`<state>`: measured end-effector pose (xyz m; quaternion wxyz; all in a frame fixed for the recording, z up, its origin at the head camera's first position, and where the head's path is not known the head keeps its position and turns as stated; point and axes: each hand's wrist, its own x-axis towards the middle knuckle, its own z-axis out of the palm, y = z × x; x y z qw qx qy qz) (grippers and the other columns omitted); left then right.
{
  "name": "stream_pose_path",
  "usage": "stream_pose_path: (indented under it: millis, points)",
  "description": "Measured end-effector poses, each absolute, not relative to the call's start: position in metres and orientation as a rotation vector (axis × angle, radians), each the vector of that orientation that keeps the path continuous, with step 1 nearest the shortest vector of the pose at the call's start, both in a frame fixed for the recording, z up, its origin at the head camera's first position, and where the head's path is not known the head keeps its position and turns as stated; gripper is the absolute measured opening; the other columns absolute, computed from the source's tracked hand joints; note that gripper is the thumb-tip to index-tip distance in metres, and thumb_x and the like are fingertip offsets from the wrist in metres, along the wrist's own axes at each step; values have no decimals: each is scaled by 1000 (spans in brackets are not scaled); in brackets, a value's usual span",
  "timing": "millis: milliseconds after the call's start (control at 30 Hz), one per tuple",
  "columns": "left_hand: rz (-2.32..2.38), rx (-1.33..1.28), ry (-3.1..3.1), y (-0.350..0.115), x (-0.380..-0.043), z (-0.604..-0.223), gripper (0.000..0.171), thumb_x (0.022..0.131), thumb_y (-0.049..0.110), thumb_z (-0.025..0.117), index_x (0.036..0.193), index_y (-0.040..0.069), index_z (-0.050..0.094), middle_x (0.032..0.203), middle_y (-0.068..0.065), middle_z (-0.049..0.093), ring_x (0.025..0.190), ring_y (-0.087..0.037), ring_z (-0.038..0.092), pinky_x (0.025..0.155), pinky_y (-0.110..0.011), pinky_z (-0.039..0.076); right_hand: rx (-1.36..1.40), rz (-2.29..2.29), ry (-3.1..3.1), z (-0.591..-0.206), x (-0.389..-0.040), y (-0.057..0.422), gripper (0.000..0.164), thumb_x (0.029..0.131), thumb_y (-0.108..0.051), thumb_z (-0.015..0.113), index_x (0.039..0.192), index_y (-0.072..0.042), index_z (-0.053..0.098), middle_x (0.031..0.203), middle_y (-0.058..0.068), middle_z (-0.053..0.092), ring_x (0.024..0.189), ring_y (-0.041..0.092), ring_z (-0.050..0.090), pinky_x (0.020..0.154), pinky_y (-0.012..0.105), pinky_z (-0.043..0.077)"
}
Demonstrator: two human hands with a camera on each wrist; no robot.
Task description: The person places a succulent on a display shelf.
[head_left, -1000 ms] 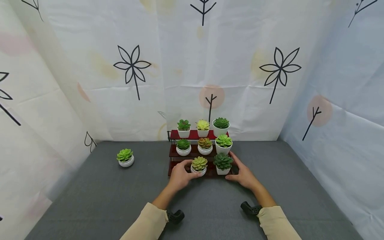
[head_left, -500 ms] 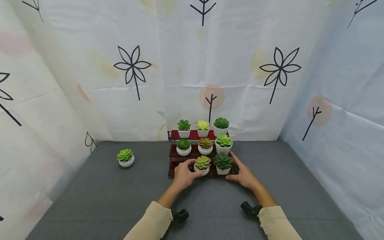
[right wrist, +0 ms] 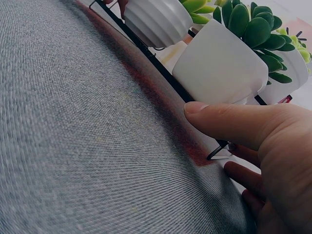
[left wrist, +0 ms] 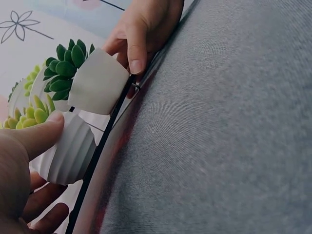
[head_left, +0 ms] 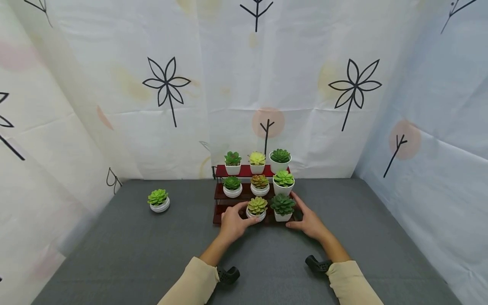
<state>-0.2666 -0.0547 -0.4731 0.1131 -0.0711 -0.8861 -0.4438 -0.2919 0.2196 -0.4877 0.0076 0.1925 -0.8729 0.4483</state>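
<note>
My left hand (head_left: pixel 233 222) holds a yellow-green potted succulent (head_left: pixel 257 206) on the bottom tier of a dark red three-tier plant shelf (head_left: pixel 220 212). In the left wrist view its thumb lies on the rim of the ribbed white pot (left wrist: pixel 68 151), with fingers under the far side. My right hand (head_left: pixel 310 222) grips the shelf's right end, and in the right wrist view its thumb (right wrist: pixel 219 117) presses the front edge. Just beside that thumb stands a dark green succulent (head_left: pixel 282 205) in a smooth white pot. Part of the right fingers is hidden behind the shelf end.
Three succulents, including a pale yellow one (head_left: pixel 257 159), line the top tier. Three more, including a reddish one (head_left: pixel 259 182), fill the middle tier. A bright green succulent (head_left: pixel 158 199) stands alone on the grey tabletop (head_left: pixel 126 250). Printed white cloth (head_left: pixel 225 84) surrounds the table.
My left hand has shifted slightly right along the bottom tier with the yellow-green succulent, bringing it closer to the dark green one. The right hand has stayed at the shelf's end.
</note>
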Motion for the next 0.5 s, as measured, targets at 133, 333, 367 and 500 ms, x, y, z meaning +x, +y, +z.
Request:
stream_pose_path:
  millis: [133,333,367,500]
  points:
    - [-1370,-216,-2572,-59,-264,-473,61,75,36,84,126,9,65,116,-10,65,108,-32,55,94,-53,37,614,1412,-2719,-487,-292,219,101,78,-22,83,157,-17,19,136,26,49,124,43,46,96,65,36]
    - [-1530,-321,-2494,-73,-262,-473,52,80,25,82,126,8,64,119,-7,65,108,-26,59,87,-48,49,612,1400,-2720,-487,-292,219,101,78,-21,83,157,-16,20,135,26,50,124,43,46,96,65,36]
    - [-1536,-326,-2486,-76,-262,-473,50,80,25,82,125,9,65,117,-6,65,106,-24,60,86,-46,50,613,1400,-2720,-488,-292,219,101,78,-21,83,157,-16,20,135,27,50,124,43,46,96,65,36]
    - [-1548,-333,-2433,-88,-261,-471,39,82,20,80,118,8,68,110,-4,68,98,-22,61,81,-41,51,611,1410,-2716,-488,-292,219,101,78,-21,82,157,-17,19,136,27,49,124,43,46,95,65,36]
